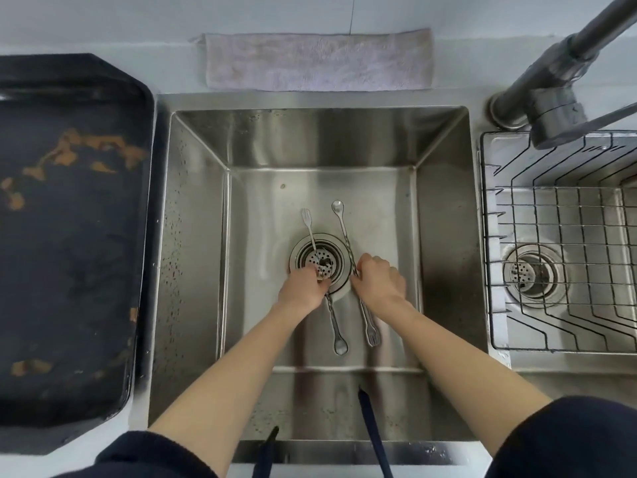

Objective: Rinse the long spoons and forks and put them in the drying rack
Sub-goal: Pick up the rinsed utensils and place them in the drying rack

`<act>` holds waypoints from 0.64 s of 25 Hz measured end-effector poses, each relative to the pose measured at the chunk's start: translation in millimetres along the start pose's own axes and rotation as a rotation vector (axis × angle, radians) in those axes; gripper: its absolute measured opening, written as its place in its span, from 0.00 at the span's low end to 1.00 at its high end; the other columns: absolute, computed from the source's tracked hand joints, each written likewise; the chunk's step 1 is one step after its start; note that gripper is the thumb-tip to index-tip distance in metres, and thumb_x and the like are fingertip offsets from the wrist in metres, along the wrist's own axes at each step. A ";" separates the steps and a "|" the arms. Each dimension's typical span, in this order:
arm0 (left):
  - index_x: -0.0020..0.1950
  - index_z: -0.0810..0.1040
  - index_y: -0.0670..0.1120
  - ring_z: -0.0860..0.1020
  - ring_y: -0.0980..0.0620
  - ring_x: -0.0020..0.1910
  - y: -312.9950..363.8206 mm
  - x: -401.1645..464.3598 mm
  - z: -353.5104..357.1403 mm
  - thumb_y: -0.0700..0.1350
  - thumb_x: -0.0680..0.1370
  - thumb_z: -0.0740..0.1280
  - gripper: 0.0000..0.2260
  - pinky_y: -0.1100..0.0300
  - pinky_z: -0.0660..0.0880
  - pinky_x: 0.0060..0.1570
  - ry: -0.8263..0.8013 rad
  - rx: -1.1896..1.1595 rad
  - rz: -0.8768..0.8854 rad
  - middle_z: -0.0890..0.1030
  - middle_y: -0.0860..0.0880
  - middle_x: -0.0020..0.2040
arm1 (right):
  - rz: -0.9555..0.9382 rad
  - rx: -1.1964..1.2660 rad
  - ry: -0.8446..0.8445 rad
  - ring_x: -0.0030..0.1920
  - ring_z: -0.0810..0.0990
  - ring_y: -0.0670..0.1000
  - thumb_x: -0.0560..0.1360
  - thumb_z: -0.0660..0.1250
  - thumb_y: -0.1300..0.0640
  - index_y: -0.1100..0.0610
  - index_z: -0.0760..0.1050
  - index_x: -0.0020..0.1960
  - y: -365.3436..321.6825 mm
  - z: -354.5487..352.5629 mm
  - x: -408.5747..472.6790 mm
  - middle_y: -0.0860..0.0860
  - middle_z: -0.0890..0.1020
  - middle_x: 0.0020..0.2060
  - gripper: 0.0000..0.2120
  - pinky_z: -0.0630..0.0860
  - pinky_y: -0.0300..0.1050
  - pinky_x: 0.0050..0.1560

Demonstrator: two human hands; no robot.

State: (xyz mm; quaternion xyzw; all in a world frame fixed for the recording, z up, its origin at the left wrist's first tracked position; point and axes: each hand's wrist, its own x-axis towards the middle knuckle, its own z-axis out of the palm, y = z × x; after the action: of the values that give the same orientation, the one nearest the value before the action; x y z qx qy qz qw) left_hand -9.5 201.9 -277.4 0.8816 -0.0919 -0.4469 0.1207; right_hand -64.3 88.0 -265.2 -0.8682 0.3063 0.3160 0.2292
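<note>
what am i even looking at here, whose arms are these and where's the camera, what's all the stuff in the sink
There is no machine here: these are a person's two bare arms, seen from one wide-angle camera worn on their head, looking down. That is why the arms come in from the bottom edge.

They reach into a steel sink. On its floor, around the drain strainer, lie four long thin pieces of cutlery with twisted handles. The left hand is closed around the handles of a fork pointing away and a spoon pointing toward the person. The right hand grips the other pair: a spoon pointing away and a fork pointing back.

To the right a wire drying rack sits in a second basin, with a dark tap above. To the left is a stained dark tray; a cloth lies behind the sink.
</note>
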 end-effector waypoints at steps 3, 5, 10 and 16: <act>0.60 0.72 0.39 0.75 0.40 0.59 1.9 6.6 4.3 0.49 0.78 0.61 0.17 0.53 0.72 0.55 -0.006 -0.028 -0.038 0.78 0.40 0.59 | 0.013 -0.008 0.018 0.58 0.76 0.61 0.78 0.60 0.57 0.61 0.72 0.59 1.3 1.9 6.3 0.59 0.77 0.58 0.12 0.73 0.50 0.53; 0.59 0.73 0.39 0.76 0.40 0.59 3.4 9.6 6.1 0.49 0.78 0.61 0.16 0.53 0.72 0.54 0.007 -0.046 -0.053 0.79 0.40 0.58 | 0.028 -0.011 0.024 0.58 0.76 0.61 0.78 0.58 0.60 0.62 0.72 0.58 0.4 3.3 9.1 0.59 0.77 0.58 0.11 0.74 0.50 0.53; 0.58 0.75 0.40 0.76 0.40 0.59 4.8 15.5 10.0 0.47 0.78 0.62 0.13 0.52 0.72 0.57 0.040 -0.111 -0.091 0.79 0.41 0.58 | 0.083 0.007 0.020 0.59 0.76 0.61 0.77 0.58 0.63 0.64 0.72 0.58 -4.9 4.6 10.9 0.60 0.78 0.59 0.12 0.73 0.49 0.54; 0.57 0.77 0.42 0.76 0.42 0.59 -0.9 12.5 7.2 0.45 0.78 0.61 0.11 0.54 0.72 0.55 0.079 -0.150 -0.085 0.80 0.42 0.58 | 0.055 0.063 -0.006 0.59 0.75 0.63 0.76 0.59 0.60 0.64 0.69 0.59 -8.3 3.5 1.5 0.61 0.76 0.59 0.13 0.72 0.51 0.55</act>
State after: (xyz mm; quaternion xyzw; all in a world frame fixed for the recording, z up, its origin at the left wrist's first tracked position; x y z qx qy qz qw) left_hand -8.0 198.4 -291.4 0.8901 -0.0160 -0.4222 0.1708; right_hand -59.2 95.4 -267.0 -0.8509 0.3391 0.3151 0.2486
